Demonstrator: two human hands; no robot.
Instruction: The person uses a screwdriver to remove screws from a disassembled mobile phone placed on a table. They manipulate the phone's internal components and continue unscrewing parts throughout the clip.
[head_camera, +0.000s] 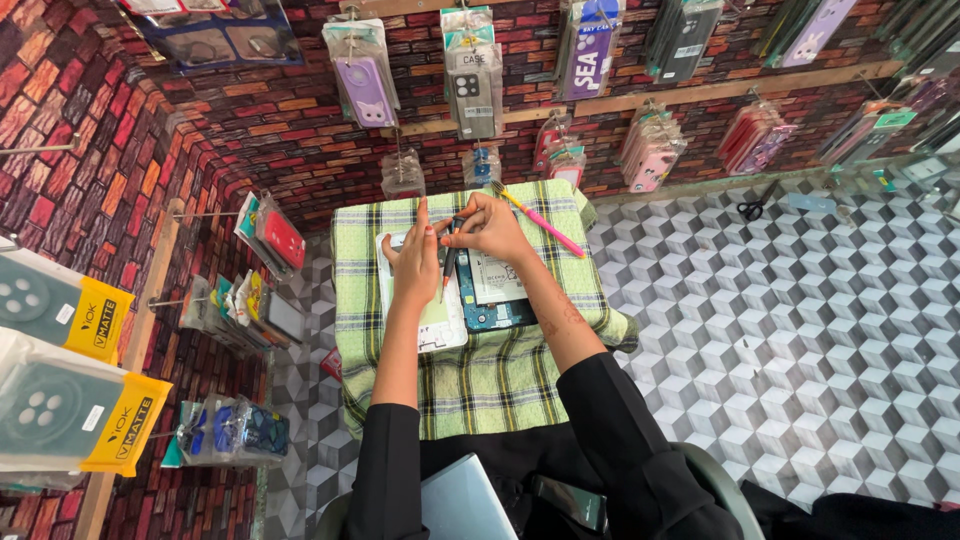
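A thin black screwdriver (449, 262) is gripped in the right hand (492, 228) over an opened phone with a blue circuit board (490, 300), laid mid-table on a green checked cloth (470, 385). A white back cover (440, 325) is pressed down by the left hand (415, 262). A pink pen (545, 225) is seen near the far right corner.

Green plaid cloth (470, 385); red brick-pattern wall (290, 130); grey cube-pattern floor (800, 330); pink pencil (545, 227)
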